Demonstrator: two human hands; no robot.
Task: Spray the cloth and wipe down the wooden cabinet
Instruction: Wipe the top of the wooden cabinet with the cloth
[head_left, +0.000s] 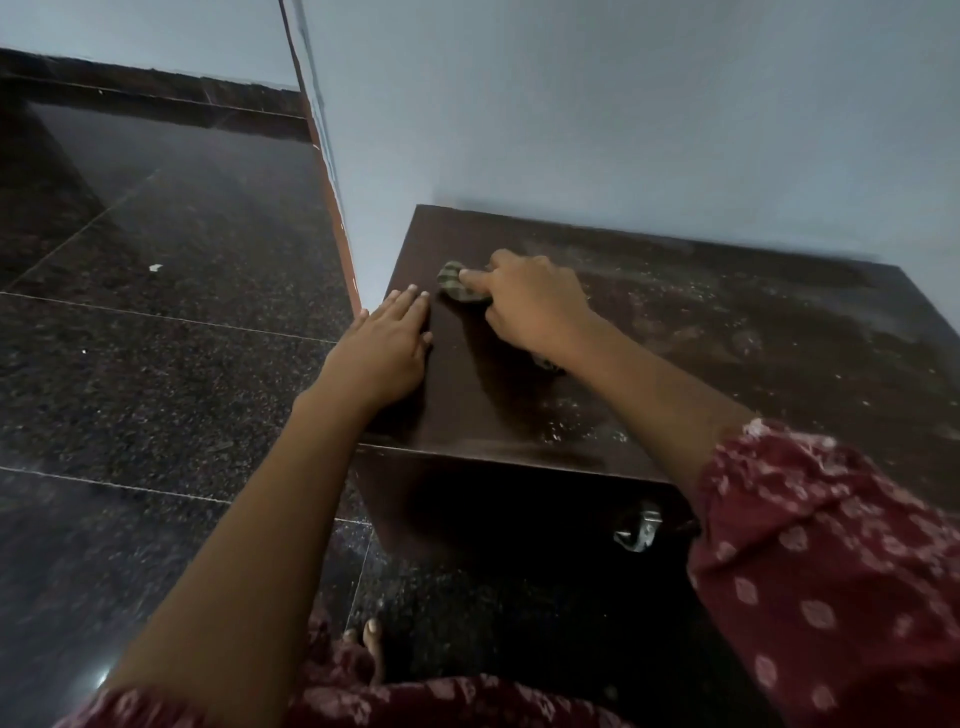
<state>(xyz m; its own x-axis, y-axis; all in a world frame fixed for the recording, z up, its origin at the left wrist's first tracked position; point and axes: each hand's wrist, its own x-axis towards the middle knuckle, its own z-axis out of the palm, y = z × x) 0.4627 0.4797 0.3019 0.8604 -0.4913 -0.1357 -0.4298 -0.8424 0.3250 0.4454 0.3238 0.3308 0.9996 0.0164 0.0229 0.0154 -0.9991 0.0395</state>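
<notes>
A dark wooden cabinet (727, 338) stands against the pale wall, its top dusty and speckled on the right and smoother at the left. My right hand (524, 301) presses a small striped greenish cloth (457, 283) onto the top near the back left corner; most of the cloth is hidden under the fingers. My left hand (387, 343) lies flat, fingers together, on the cabinet's left edge, holding nothing. No spray bottle is in view.
A metal latch (636, 530) hangs on the cabinet's front face. Dark polished granite floor (156, 338) spreads to the left, with a white scrap (155, 267) on it. A wall corner with a brown edge strip (337, 208) sits just left of the cabinet. My bare toes (369, 636) show below.
</notes>
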